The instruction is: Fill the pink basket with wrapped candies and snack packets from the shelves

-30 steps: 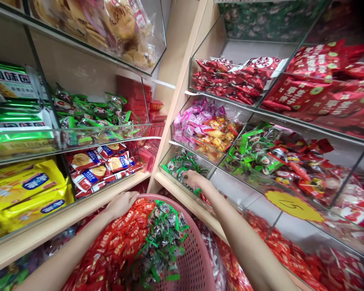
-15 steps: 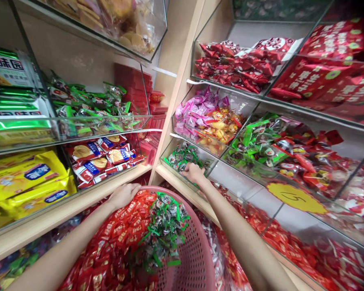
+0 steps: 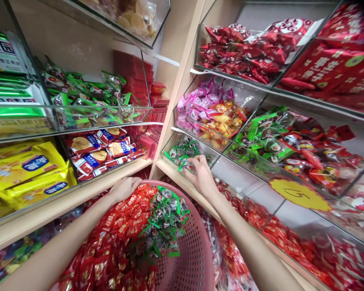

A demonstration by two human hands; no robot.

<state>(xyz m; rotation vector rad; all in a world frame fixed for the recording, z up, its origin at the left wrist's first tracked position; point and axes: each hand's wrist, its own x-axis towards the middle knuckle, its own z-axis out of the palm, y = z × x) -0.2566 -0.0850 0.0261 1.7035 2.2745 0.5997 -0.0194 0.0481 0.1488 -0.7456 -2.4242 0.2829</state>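
Observation:
A round pink plastic basket [image 3: 195, 238] with a perforated wall stands in front of me. Red-wrapped candies [image 3: 118, 238] lie in it beside a heap of green-and-silver wrapped candies [image 3: 166, 216]. My left hand [image 3: 125, 189] is closed over the basket's far left rim, its fingertips partly hidden. At the low corner bin [image 3: 212, 155], which holds more of the green wrapped candies [image 3: 185, 148], my right hand [image 3: 199, 176] is at the front glass. Its fingers are curled, with thumb and forefinger around a small green-and-silver candy.
Glass-fronted shelf bins rise on both sides, meeting at a wooden post [image 3: 172, 93]. Purple-wrapped candies [image 3: 197, 107] sit directly above the corner bin. A yellow price tag [image 3: 300, 195] hangs at right. Yellow biscuit packets [image 3: 27, 165] fill the lower left shelf.
My right hand has come back slightly towards the bin's front glass and its thumb and forefinger show more clearly. My left hand stays at the basket rim. The view has shifted slightly.

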